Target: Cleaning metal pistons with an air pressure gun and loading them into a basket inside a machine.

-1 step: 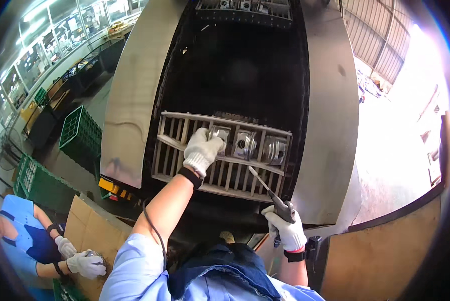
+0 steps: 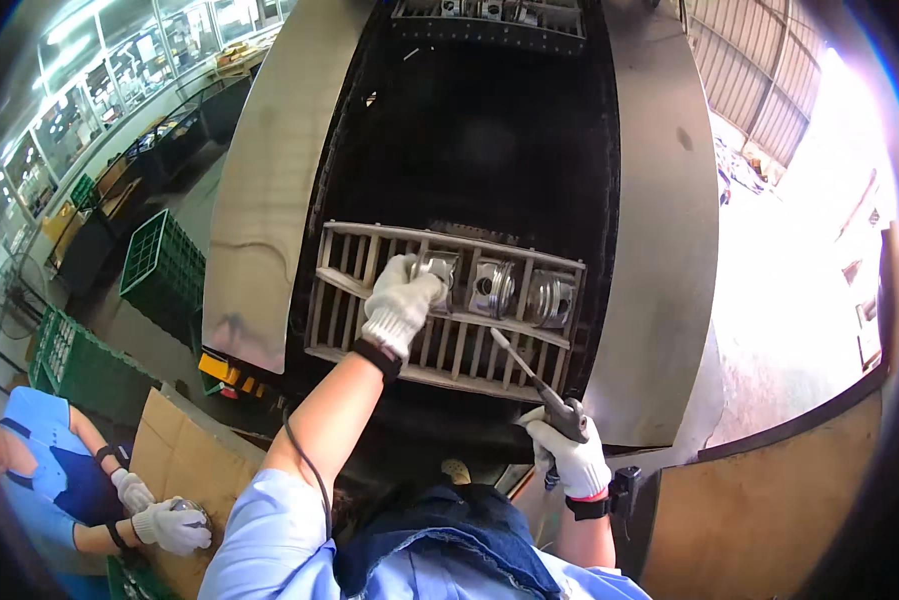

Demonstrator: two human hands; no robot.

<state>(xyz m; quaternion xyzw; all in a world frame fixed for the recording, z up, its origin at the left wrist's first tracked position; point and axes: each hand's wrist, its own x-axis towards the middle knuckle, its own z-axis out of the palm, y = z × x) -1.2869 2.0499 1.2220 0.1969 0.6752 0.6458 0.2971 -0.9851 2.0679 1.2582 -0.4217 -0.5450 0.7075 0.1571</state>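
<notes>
My left hand (image 2: pixel 404 302), in a white knit glove, has its fingers closed on the leftmost piston (image 2: pixel 440 266) in a slatted metal rack (image 2: pixel 449 379). Beside it a middle piston (image 2: pixel 492 288) and a right piston (image 2: pixel 549 298) lie in their own slots. A dark air blow gun (image 2: pixel 570 416) with a long pale nozzle is gripped in my right hand (image 2: pixel 573 460), also gloved. Its tip stops just short of the rack's middle rail. My left fingertips are partly hidden behind the piston and glove.
The rack rests on a dark bed between two metal side panels (image 2: pixel 669 230). Another rack (image 2: pixel 489 28) with pistons sits at the far end. Green crates (image 2: pixel 159 265) stand at left. A co-worker's gloved hands (image 2: pixel 172 527) hold a round metal part over cardboard (image 2: pixel 184 445).
My left hand and the leftmost piston have shifted very slightly left. My right hand keeps its grip on the air blow gun.
</notes>
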